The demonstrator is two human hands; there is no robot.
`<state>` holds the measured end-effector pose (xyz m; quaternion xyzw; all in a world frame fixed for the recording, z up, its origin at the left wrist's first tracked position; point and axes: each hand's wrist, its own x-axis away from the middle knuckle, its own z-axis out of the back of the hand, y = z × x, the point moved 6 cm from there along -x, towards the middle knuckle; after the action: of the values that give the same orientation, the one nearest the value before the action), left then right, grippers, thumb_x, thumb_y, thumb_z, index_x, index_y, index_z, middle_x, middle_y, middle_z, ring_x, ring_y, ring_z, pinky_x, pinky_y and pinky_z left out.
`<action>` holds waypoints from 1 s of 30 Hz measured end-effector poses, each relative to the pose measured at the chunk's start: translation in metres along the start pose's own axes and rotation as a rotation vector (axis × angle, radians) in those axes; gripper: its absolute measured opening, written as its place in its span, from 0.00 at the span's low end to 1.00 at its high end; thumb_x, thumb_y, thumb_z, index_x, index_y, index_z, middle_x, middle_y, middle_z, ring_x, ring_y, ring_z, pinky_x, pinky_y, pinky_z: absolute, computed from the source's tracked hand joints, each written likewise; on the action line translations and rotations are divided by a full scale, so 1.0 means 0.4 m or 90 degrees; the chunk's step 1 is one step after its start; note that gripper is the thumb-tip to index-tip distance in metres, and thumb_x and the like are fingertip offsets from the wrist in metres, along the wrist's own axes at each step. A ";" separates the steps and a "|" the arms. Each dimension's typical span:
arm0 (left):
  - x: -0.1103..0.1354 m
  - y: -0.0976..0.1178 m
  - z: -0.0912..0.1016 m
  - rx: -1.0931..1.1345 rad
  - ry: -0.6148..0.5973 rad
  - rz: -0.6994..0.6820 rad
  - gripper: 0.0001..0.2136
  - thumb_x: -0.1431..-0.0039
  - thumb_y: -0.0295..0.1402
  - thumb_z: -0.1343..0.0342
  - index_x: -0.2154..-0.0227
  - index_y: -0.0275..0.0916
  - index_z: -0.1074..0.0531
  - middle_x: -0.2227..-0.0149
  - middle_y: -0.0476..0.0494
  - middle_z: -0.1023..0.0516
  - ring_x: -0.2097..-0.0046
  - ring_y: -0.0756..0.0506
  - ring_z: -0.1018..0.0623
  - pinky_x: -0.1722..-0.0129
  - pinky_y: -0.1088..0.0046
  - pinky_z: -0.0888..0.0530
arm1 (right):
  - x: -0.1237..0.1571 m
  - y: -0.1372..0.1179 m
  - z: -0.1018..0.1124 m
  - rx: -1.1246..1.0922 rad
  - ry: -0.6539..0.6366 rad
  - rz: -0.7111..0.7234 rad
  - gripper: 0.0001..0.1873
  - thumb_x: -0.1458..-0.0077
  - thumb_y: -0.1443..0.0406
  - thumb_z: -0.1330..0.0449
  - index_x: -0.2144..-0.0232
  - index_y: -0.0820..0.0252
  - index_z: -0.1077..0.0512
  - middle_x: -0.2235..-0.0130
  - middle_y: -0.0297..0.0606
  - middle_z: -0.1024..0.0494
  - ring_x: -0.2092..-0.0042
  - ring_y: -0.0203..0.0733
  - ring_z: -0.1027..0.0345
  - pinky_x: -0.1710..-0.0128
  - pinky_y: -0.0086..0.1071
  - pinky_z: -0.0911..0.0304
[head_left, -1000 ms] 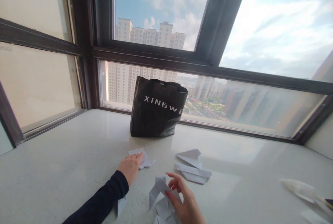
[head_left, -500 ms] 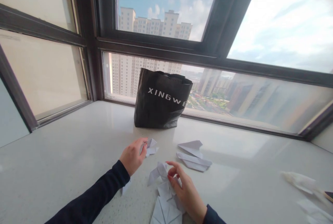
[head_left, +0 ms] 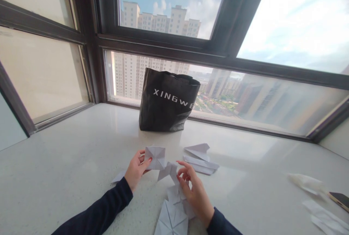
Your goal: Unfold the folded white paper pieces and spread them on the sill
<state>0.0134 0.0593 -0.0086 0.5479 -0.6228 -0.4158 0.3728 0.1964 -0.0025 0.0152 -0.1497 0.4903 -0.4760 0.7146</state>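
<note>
My left hand is closed on a square piece of folded paper, thumb on its front and fingers behind it. The white square faces me, with creases meeting at its middle. To the right, my right hand pinches the edge of a bent folded paper piece; its index finger stretches out above, and part of the contact is hidden. Below that hand, a large creased folded paper lies with smaller folded pieces overlapping it.
Two paper planes lie right of centre. A black bag stands against the window. Another paper piece pokes out beside my left wrist. At far right lie a crumpled white wrapper, more white material and a phone.
My left hand has lifted and turned its paper, so the creased square face now shows. My right hand and the bent paper have shifted slightly forward. The view has tilted a little.
</note>
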 end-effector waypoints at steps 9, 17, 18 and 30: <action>0.008 0.007 -0.008 0.010 -0.024 -0.028 0.33 0.54 0.39 0.40 0.47 0.36 0.48 0.68 0.43 0.25 0.69 0.44 0.25 0.71 0.73 0.31 | 0.000 -0.020 0.036 0.022 0.075 0.023 0.16 0.44 0.69 0.53 0.52 0.57 0.38 0.68 0.35 0.32 0.74 0.34 0.38 0.73 0.28 0.37; 0.016 0.050 -0.015 -0.147 -0.090 -0.216 0.09 0.53 0.37 0.41 0.73 0.36 0.24 0.52 0.36 0.32 0.48 0.35 0.35 0.48 0.62 0.39 | -0.004 -0.044 0.054 0.041 0.080 0.069 0.11 0.43 0.68 0.52 0.62 0.55 0.30 0.64 0.39 0.30 0.61 0.42 0.33 0.62 0.34 0.36; 0.020 0.058 -0.016 -0.166 -0.088 -0.250 0.08 0.52 0.36 0.42 0.73 0.36 0.24 0.48 0.37 0.36 0.46 0.35 0.38 0.47 0.62 0.41 | -0.005 -0.045 0.056 0.043 0.081 0.070 0.12 0.43 0.68 0.52 0.62 0.55 0.30 0.64 0.40 0.29 0.61 0.42 0.33 0.62 0.34 0.36; 0.019 0.039 -0.003 -0.035 -0.053 -0.127 0.14 0.54 0.38 0.46 0.69 0.33 0.24 0.44 0.38 0.41 0.49 0.36 0.35 0.58 0.72 0.32 | -0.014 -0.068 0.010 0.171 -0.115 0.037 0.10 0.42 0.67 0.53 0.63 0.57 0.32 0.66 0.39 0.28 0.63 0.42 0.35 0.62 0.37 0.39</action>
<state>0.0079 0.0524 0.0066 0.5789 -0.5685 -0.4904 0.3181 0.1846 -0.0126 0.0388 -0.0808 0.3599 -0.5009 0.7830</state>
